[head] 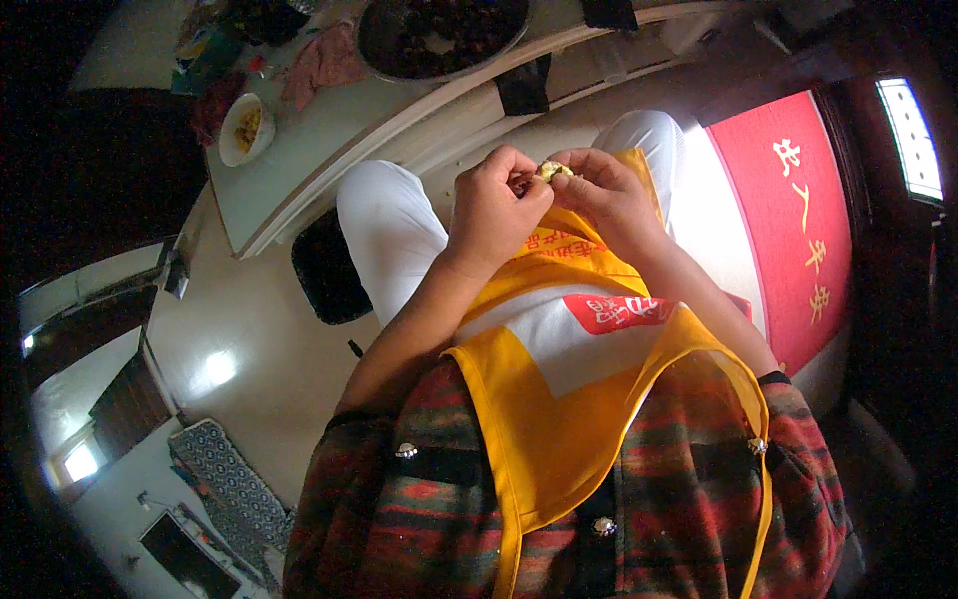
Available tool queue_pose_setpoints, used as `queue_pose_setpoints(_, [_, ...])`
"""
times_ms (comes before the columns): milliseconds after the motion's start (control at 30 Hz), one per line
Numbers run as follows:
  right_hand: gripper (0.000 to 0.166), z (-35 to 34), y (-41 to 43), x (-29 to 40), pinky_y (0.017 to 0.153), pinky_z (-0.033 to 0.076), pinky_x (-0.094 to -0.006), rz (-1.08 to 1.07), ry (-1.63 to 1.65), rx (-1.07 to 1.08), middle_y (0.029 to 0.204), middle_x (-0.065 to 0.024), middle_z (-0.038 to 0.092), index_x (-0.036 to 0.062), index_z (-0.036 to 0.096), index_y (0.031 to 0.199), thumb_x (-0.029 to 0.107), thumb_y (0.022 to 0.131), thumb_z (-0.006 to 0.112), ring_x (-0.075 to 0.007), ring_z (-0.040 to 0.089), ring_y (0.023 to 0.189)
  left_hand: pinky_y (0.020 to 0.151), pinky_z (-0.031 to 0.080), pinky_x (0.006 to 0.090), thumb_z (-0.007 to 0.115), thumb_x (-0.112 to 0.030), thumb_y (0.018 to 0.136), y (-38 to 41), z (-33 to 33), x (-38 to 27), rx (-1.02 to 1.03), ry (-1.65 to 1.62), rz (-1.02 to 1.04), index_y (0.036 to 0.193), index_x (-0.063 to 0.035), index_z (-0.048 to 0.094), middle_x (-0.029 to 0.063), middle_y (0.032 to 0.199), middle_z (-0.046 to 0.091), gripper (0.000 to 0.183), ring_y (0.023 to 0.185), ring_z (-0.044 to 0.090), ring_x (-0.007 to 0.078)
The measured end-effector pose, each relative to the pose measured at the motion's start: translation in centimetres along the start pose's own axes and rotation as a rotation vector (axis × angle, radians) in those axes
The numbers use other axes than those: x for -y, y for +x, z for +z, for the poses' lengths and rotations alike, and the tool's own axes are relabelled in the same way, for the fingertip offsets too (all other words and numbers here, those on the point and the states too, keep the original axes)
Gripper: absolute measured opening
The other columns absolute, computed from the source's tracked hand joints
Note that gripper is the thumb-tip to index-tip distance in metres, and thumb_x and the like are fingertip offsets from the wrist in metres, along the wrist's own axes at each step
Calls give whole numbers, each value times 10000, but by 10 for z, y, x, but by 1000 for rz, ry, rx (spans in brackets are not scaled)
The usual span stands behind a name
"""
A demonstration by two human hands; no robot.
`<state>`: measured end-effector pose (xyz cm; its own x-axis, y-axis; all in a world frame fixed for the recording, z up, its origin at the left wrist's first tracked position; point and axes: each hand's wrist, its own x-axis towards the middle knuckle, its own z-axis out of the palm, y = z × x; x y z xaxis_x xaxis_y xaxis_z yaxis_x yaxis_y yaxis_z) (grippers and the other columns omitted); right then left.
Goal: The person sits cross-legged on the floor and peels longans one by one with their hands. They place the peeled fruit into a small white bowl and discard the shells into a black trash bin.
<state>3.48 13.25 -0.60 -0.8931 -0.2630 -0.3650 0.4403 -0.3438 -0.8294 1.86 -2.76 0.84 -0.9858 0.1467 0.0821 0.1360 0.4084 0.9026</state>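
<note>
Above my lap, a small yellow-green piece of food (554, 171), its exact kind unclear, is pinched between the fingertips of both hands. My left hand (505, 198) grips it from the left side of the picture, with thumb and forefinger close together. From the other side my right hand (602, 187) holds the same piece between thumb and fingers. Beneath the hands lies a yellow apron (569, 442) with a white and red printed patch. A white bowl (258, 142) with yellow pieces in it stands on the table at upper left.
The table (329, 135) curves across the upper left, its edge just beyond my knees. On it are a large dark round pan (441, 64) with dark contents and a pink cloth (325, 64). A black stool seat (329, 269) is beside my leg; a red mat (793, 224) lies at the right.
</note>
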Motion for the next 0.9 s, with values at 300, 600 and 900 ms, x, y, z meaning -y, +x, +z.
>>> queue_pose_setpoints(300, [210,0,2,5,819,508,-257,97,300,25,1017,-127,575,-29,497,1088,68,907,451,-192,596,908,483,444,214,604,-63,754,2,-9,2,133,-352,-345,768,-3,561,38,637,591,75,533,542,74])
queue_pose_setpoints(600, [207,-5,4,8,759,531,-258,95,486,19,949,-138,596,-41,517,1034,89,911,414,-194,618,842,442,407,193,558,-53,770,3,-15,6,107,-595,-462,802,2,552,59,642,580,65,467,478,68])
queue_pose_setpoints(900, [203,-5,3,3,702,494,-208,58,137,-32,894,-59,596,12,544,1018,155,877,573,-110,574,775,445,415,199,570,-53,769,3,-11,5,148,-472,-428,810,16,543,56,645,582,85,475,493,72])
